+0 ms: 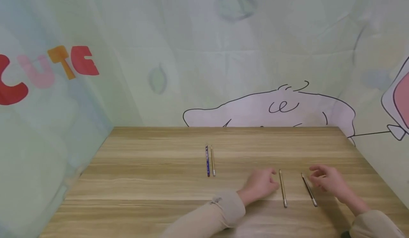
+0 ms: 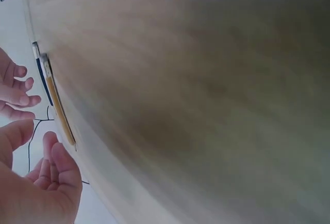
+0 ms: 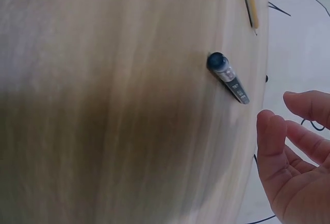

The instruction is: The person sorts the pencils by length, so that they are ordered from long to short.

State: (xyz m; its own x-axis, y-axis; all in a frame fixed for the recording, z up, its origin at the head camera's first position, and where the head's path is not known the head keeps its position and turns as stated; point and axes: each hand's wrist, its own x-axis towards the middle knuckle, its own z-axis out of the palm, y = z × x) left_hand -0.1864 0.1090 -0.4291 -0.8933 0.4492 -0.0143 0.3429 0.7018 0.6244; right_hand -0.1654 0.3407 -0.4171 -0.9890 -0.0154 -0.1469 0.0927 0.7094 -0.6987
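Observation:
Two pencils lie between my hands on the wooden table. My left hand [image 1: 260, 183] hovers just left of a yellow pencil [image 1: 283, 189], its fingers loosely bent with nothing in them. To the right, a dark pencil [image 1: 309, 190] lies slanted, and my right hand [image 1: 330, 182] is close beside it, fingers relaxed and holding nothing. The right wrist view shows the dark pencil [image 3: 230, 79] end-on, with the thumb and fingers of the right hand [image 3: 299, 157] apart. In the left wrist view the left hand [image 2: 44, 177] is near the tip of the yellow pencil [image 2: 60, 108].
Farther left on the table [image 1: 143, 184], a blue patterned pencil [image 1: 207, 161] and another yellow pencil [image 1: 213, 161] lie side by side. A printed cloth [image 1: 143, 53] with cartoon figures and letters hangs behind the table's far edge and along its sides.

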